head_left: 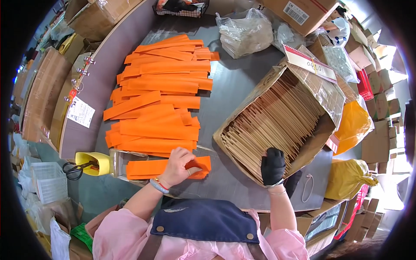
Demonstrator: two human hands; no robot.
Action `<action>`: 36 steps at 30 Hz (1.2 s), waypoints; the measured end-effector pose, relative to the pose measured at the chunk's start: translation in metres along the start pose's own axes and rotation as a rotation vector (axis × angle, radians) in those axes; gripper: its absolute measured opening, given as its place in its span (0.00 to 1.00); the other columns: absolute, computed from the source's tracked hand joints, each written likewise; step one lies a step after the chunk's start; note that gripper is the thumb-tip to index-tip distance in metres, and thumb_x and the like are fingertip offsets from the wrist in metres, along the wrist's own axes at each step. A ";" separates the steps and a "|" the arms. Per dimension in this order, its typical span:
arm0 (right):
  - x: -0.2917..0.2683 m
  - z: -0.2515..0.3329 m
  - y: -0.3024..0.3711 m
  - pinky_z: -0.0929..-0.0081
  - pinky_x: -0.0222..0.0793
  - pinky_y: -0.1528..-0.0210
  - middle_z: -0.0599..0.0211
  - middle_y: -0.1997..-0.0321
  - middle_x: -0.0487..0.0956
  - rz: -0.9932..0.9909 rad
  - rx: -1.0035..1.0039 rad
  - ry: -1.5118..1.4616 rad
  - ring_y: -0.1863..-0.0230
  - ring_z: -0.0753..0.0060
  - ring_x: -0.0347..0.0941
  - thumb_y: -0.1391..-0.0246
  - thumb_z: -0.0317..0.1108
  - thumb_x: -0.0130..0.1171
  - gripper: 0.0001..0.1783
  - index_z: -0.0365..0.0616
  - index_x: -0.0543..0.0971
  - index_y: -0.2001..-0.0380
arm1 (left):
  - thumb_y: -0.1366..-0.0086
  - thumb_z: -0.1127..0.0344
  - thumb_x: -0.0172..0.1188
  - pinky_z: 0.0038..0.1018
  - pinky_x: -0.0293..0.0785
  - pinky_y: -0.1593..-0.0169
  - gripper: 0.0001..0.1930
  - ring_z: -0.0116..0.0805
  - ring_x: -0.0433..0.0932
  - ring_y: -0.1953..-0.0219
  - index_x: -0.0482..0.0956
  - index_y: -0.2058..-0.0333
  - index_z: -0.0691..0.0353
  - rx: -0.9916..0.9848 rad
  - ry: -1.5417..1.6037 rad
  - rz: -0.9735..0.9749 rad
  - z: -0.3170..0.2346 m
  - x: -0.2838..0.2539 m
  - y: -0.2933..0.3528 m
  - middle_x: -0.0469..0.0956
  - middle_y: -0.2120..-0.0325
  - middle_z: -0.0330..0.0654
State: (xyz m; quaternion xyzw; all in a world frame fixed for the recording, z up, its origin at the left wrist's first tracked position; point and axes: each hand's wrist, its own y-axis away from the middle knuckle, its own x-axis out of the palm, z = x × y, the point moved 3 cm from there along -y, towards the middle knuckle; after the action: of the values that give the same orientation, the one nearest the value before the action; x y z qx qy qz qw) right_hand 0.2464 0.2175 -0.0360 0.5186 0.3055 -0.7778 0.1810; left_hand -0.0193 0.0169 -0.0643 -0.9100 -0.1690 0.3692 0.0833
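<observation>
Near the table's front edge, my bare left hand [178, 165] pinches the right part of an orange strip [145, 168], whose end folds up under the fingers. More orange strips [160, 82] lie in a long overlapping pile just beyond it. My right hand [273, 166], in a black fingerless glove, reaches over the near side of an open cardboard box [229, 149]. Its fingers curl down among the thin wooden sticks [277, 117] that fill the box in a slanted layer. Whatever those fingers grip is hidden behind the glove.
A yellow holder [99, 164] with black scissors [74, 170] hangs at the table's left front corner. A raised board [110, 56] borders the left side. Beyond the box sits a clear plastic bag [245, 32]; a yellow sack [346, 177] stands right. A white cord loop [308, 188] lies near the front.
</observation>
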 end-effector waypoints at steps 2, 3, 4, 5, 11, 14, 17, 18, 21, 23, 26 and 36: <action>-0.006 0.002 -0.001 0.54 0.67 0.58 0.54 0.64 0.76 -0.022 0.017 -0.038 0.60 0.45 0.70 0.45 0.27 0.58 0.06 0.41 0.75 0.64 | 0.55 0.57 0.78 0.34 0.64 0.57 0.19 0.40 0.71 0.64 0.80 0.69 0.58 0.018 -0.018 0.025 -0.004 -0.004 -0.002 0.73 0.70 0.38; -0.012 0.003 -0.001 0.53 0.67 0.59 0.53 0.66 0.75 -0.022 0.007 -0.027 0.61 0.45 0.70 0.45 0.26 0.57 0.05 0.41 0.75 0.64 | 0.56 0.58 0.79 0.33 0.63 0.57 0.20 0.41 0.70 0.65 0.78 0.71 0.59 0.039 -0.035 0.050 -0.006 -0.005 -0.003 0.72 0.71 0.39; -0.019 0.006 -0.002 0.52 0.66 0.61 0.52 0.67 0.75 -0.020 -0.004 -0.017 0.62 0.44 0.70 0.45 0.25 0.56 0.05 0.41 0.75 0.64 | 0.56 0.58 0.79 0.33 0.63 0.57 0.20 0.41 0.70 0.65 0.78 0.71 0.59 0.036 -0.035 0.050 -0.006 -0.005 -0.004 0.72 0.71 0.39; -0.029 0.014 -0.003 0.52 0.65 0.62 0.52 0.69 0.74 -0.008 -0.032 -0.047 0.64 0.44 0.70 0.44 0.25 0.56 0.04 0.42 0.75 0.64 | 0.56 0.58 0.78 0.33 0.62 0.58 0.19 0.40 0.70 0.66 0.78 0.71 0.58 0.023 0.000 0.041 -0.006 -0.007 -0.004 0.72 0.71 0.38; -0.047 0.045 0.019 0.54 0.67 0.64 0.57 0.72 0.75 0.337 -0.104 -0.142 0.66 0.48 0.73 0.46 0.31 0.59 0.09 0.49 0.80 0.60 | 0.50 0.58 0.75 0.31 0.60 0.58 0.15 0.36 0.70 0.67 0.78 0.72 0.55 -0.021 0.130 0.084 0.003 -0.003 -0.001 0.73 0.72 0.34; -0.053 0.057 0.023 0.56 0.66 0.68 0.58 0.74 0.74 0.375 -0.126 -0.161 0.70 0.51 0.72 0.46 0.31 0.61 0.17 0.53 0.82 0.52 | 0.46 0.57 0.73 0.31 0.59 0.59 0.13 0.35 0.71 0.66 0.78 0.72 0.54 0.021 0.180 0.064 0.011 0.001 0.002 0.74 0.72 0.33; -0.055 0.058 0.025 0.57 0.66 0.68 0.59 0.75 0.73 0.346 -0.184 -0.147 0.71 0.52 0.72 0.47 0.32 0.62 0.17 0.53 0.82 0.53 | 0.45 0.56 0.72 0.32 0.59 0.59 0.13 0.35 0.71 0.66 0.78 0.72 0.54 0.041 0.194 0.053 0.011 -0.001 0.002 0.75 0.71 0.32; -0.055 0.057 0.024 0.57 0.66 0.69 0.59 0.75 0.73 0.338 -0.193 -0.168 0.72 0.53 0.72 0.47 0.32 0.63 0.16 0.53 0.83 0.53 | 0.45 0.56 0.72 0.32 0.59 0.58 0.13 0.35 0.71 0.66 0.78 0.72 0.54 0.039 0.190 0.065 0.010 -0.002 0.002 0.75 0.71 0.32; -0.053 0.057 0.025 0.58 0.66 0.70 0.60 0.77 0.72 0.336 -0.207 -0.196 0.74 0.53 0.72 0.47 0.33 0.63 0.15 0.53 0.83 0.54 | 0.44 0.55 0.72 0.32 0.60 0.58 0.13 0.35 0.71 0.67 0.78 0.71 0.55 0.037 0.188 0.069 0.011 -0.002 0.003 0.75 0.71 0.32; -0.054 0.059 0.024 0.59 0.66 0.71 0.61 0.78 0.71 0.341 -0.209 -0.197 0.75 0.53 0.71 0.47 0.34 0.63 0.14 0.53 0.84 0.55 | 0.45 0.56 0.72 0.32 0.60 0.59 0.13 0.35 0.71 0.67 0.78 0.71 0.54 0.040 0.186 0.071 0.011 -0.003 0.003 0.75 0.71 0.32; -0.054 0.063 0.023 0.60 0.68 0.72 0.62 0.78 0.75 0.362 -0.211 -0.103 0.76 0.53 0.74 0.45 0.37 0.62 0.11 0.53 0.85 0.59 | 0.48 0.58 0.72 0.32 0.61 0.59 0.12 0.35 0.72 0.67 0.79 0.71 0.54 0.079 0.099 0.108 -0.002 -0.009 -0.002 0.76 0.71 0.32; -0.023 0.061 0.020 0.61 0.65 0.37 0.43 0.36 0.70 0.222 0.045 -0.720 0.36 0.47 0.70 0.31 0.41 0.47 0.33 0.36 0.56 0.30 | 0.50 0.67 0.66 0.32 0.68 0.67 0.08 0.32 0.78 0.68 0.82 0.68 0.54 0.290 -0.198 0.076 -0.069 -0.026 -0.039 0.80 0.69 0.34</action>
State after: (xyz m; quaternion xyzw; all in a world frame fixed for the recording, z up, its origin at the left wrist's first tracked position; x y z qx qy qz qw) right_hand 0.2256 0.1611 -0.0037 0.2457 0.1472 -0.8925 0.3484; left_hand 0.0024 0.0414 0.0122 -0.8535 -0.0868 0.4803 0.1826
